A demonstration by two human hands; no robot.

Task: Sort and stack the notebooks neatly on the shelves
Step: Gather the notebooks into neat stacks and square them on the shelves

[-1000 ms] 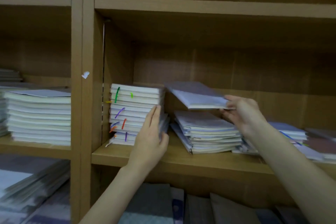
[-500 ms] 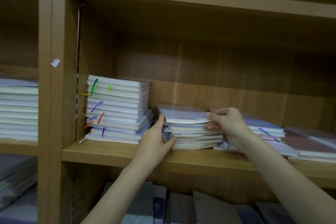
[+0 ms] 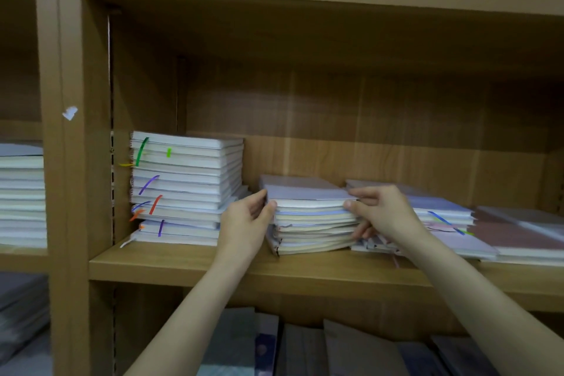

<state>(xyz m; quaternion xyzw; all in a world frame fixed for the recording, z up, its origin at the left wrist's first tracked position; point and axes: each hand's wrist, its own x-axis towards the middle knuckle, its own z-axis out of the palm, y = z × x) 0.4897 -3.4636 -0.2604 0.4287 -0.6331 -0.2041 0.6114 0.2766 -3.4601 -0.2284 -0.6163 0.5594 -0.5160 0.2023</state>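
Observation:
A short pile of notebooks (image 3: 311, 217) with a pale lilac cover on top lies in the middle of the wooden shelf (image 3: 189, 265). My left hand (image 3: 244, 223) presses against the pile's left side, thumb at the top notebook's edge. My right hand (image 3: 381, 214) grips the pile's right side, thumb on top and fingers among the lower notebooks. To the left stands a taller stack of notebooks (image 3: 183, 186) with coloured ribbon markers, hard against the shelf's side wall.
Low, spread-out notebooks (image 3: 445, 223) and a reddish-brown one (image 3: 518, 235) lie to the right. Another stack (image 3: 21, 192) fills the left bay beyond the upright divider (image 3: 73, 162). Folders or books (image 3: 305, 348) stand on the shelf below. The shelf above hangs low overhead.
My right hand has lowered the lilac notebook onto the middle pile. My left hand left the tall stack and came to the pile's left side; both hands now hold its sides.

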